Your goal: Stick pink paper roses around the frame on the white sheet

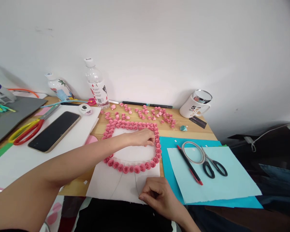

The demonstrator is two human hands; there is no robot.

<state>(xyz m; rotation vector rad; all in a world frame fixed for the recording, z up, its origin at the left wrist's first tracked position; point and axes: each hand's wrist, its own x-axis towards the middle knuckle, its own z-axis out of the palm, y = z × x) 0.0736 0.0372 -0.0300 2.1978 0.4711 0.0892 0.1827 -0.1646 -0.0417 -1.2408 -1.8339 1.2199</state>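
A white paper sheet (106, 183) with pencil lines lies before me, bearing a ring of pink rolled-paper roses (137, 169). My left hand (142, 137) reaches across it, fingers curled and pressed together at the ring's inner right side, touching or very near the roses there. Whatever its fingertips may hold is hidden. Curled loosely, my right hand (161, 196) rests at the sheet's lower right edge, thumb against the fingers, with nothing visible in it. Loose pink paper roses (142, 112) lie scattered behind the ring.
Right: blue paper (168, 158), pale sheet (222, 190), black scissors (209, 169), tape roll (193, 161), red-black pen (189, 166), white mug (193, 106). Left: phone (54, 130), red-yellow scissors (30, 130), grey laptop (16, 112). A water bottle (98, 87) stands by the wall.
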